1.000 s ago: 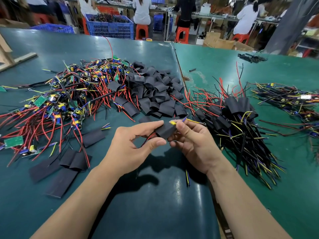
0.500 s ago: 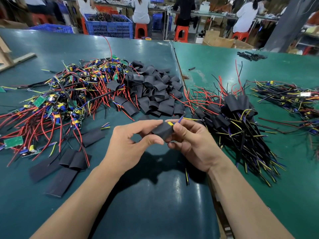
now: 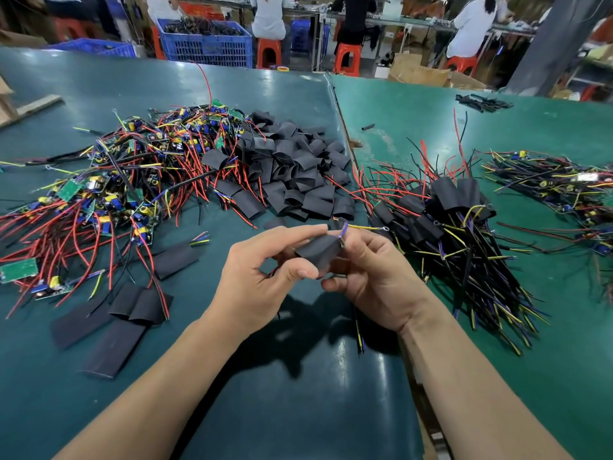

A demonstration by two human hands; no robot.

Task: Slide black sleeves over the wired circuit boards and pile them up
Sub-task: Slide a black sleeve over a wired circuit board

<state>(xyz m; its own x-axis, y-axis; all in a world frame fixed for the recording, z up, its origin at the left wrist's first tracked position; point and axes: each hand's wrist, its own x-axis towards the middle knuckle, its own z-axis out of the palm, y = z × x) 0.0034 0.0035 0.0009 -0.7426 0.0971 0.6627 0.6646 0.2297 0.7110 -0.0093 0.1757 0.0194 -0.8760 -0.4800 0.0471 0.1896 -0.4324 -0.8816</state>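
Observation:
Above the green table (image 3: 298, 410), both hands hold one black sleeve (image 3: 320, 252) with a circuit board inside. My left hand (image 3: 262, 280) pinches the sleeve between thumb and forefinger. My right hand (image 3: 371, 273) grips its far end, where blue and yellow wires stick out. A pile of bare wired circuit boards (image 3: 109, 194) lies to the left. A heap of empty black sleeves (image 3: 295, 174) sits in the middle. The pile of sleeved boards (image 3: 447, 224) lies to the right.
Several flat black sleeves (image 3: 112, 323) lie at the near left. More wired boards (image 3: 557, 187) lie at the far right. A seam (image 3: 345, 134) divides the two table mats. Blue crates (image 3: 205, 41), red stools and seated people stand beyond the table.
The sleeve has slid further along the board between my hands. Both hands stay at the same spot over the table.

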